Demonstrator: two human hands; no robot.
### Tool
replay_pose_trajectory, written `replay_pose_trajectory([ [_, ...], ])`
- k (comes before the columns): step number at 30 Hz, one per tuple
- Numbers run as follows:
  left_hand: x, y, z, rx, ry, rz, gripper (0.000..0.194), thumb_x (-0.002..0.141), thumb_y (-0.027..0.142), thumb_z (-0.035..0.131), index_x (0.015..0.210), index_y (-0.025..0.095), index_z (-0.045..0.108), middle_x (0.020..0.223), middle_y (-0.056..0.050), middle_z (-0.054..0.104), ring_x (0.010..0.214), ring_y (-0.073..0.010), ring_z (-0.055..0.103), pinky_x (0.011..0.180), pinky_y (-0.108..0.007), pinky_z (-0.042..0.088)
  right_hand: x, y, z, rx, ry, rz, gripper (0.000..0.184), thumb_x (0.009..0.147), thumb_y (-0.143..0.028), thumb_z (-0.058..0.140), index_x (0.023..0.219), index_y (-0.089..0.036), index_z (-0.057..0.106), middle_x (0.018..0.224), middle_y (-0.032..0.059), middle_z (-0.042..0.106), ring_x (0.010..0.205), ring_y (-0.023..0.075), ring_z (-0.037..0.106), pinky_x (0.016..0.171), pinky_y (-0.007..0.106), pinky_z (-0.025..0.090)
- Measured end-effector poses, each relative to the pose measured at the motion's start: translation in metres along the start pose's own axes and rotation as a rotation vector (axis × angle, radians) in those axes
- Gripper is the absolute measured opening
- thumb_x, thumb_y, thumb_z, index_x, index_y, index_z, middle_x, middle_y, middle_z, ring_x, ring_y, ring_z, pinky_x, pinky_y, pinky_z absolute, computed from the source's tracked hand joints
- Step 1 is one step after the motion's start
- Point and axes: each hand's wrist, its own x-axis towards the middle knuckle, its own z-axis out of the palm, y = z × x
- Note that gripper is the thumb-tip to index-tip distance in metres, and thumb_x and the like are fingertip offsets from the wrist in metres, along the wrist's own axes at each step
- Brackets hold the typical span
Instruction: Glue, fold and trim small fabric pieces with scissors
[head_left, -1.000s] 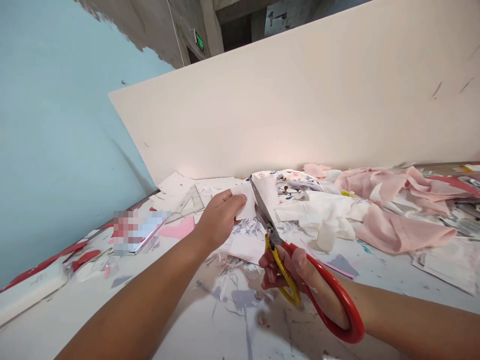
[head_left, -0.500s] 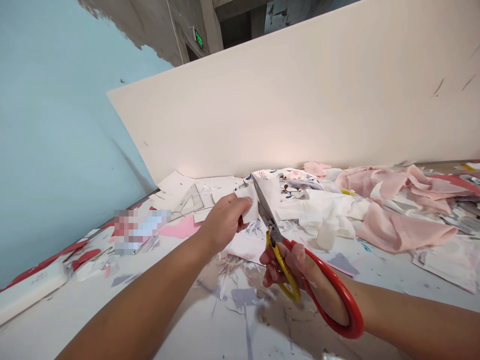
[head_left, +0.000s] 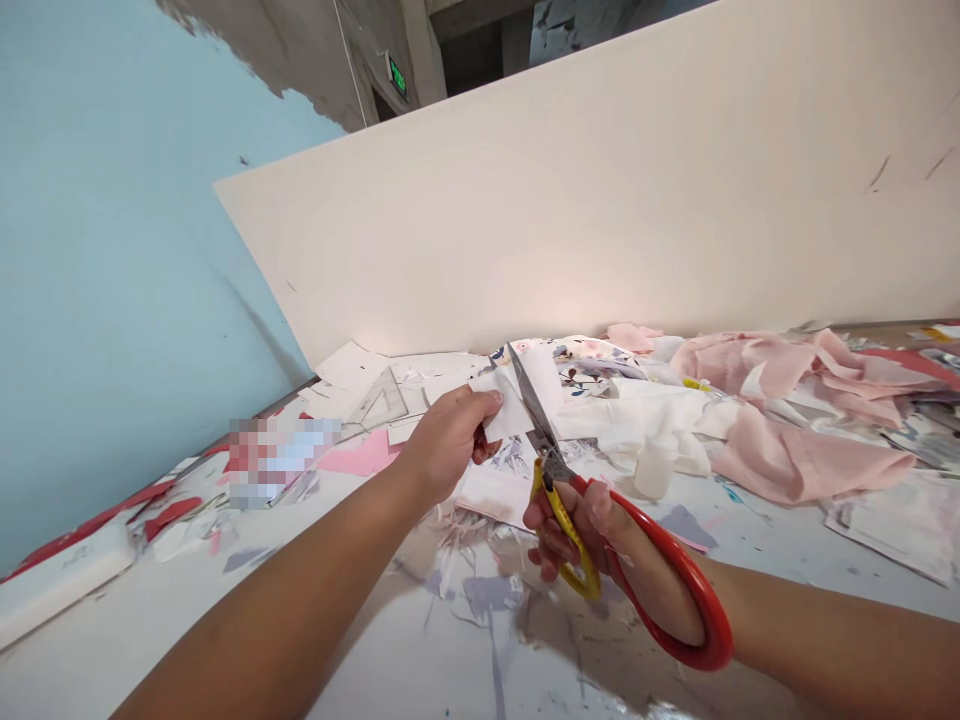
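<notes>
My left hand (head_left: pixel 446 445) pinches a small white piece of fabric (head_left: pixel 508 408) and holds it up above the table. My right hand (head_left: pixel 600 545) grips large scissors (head_left: pixel 570 510) with one yellow and one red handle loop. The steel blades point up and away and bite into the right edge of the white piece. Thin white and pink trimmings (head_left: pixel 465 535) lie on the table under both hands.
Pink cloth (head_left: pixel 787 440), white cloth (head_left: pixel 645 420) and floral print fabric (head_left: pixel 585 365) are heaped to the right. A clear set square (head_left: pixel 382 400), white paper sheets and pink and red scraps lie at left. A tall cream board (head_left: pixel 600 200) stands behind the table.
The scissors and my right hand have shifted slightly right and the blades have closed further into the white piece. My left hand has lowered a little with it.
</notes>
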Motion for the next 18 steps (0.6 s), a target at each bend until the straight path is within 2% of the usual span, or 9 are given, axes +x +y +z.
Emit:
replay_pose_trajectory([
  [2,0.0002,-0.0012,-0.0003,-0.004,0.015,-0.007,0.024,0.071,0.026,0.051,0.052,0.018,0.038,0.044,0.006,0.037,0.039,-0.0059,0.038,0.04,-0.02,0.029,-0.0002,-0.0017,0.0009,-0.011,0.027,0.017,0.061,0.076,-0.072,0.024,0.086,-0.018,0.05,0.066,-0.0021,0.039,0.064,0.0154,0.047,0.07,0.037,0.04],
  [7,-0.0004,-0.0051,-0.0016,0.047,0.068,0.016,0.029,0.07,0.031,0.055,0.053,0.019,0.036,0.045,0.007,0.036,0.043,-0.007,0.038,0.043,-0.021,0.032,0.0,-0.0052,0.0037,-0.135,0.069,-0.006,0.062,0.077,-0.072,0.017,0.083,-0.019,0.049,0.059,-0.0033,0.039,0.051,0.0119,0.036,0.053,0.029,0.033],
  [12,-0.003,-0.0037,-0.0016,0.186,0.063,0.039,0.029,0.072,0.037,0.053,0.053,0.019,0.039,0.044,0.005,0.041,0.044,-0.0088,0.041,0.044,-0.022,0.032,-0.0005,-0.0077,0.0026,-0.159,0.06,0.006,0.06,0.076,-0.073,0.019,0.079,-0.02,0.046,0.057,-0.0044,0.036,0.05,0.011,0.033,0.051,0.027,0.031],
  [18,-0.0047,0.0001,-0.001,0.253,0.092,0.037,0.03,0.072,0.038,0.051,0.053,0.019,0.036,0.045,0.006,0.038,0.044,-0.0084,0.039,0.045,-0.022,0.033,-0.0009,-0.0062,0.0008,-0.159,0.091,0.053,0.059,0.075,-0.074,0.021,0.073,-0.02,0.046,0.052,-0.0062,0.031,0.046,0.0095,0.029,0.046,0.025,0.027],
])
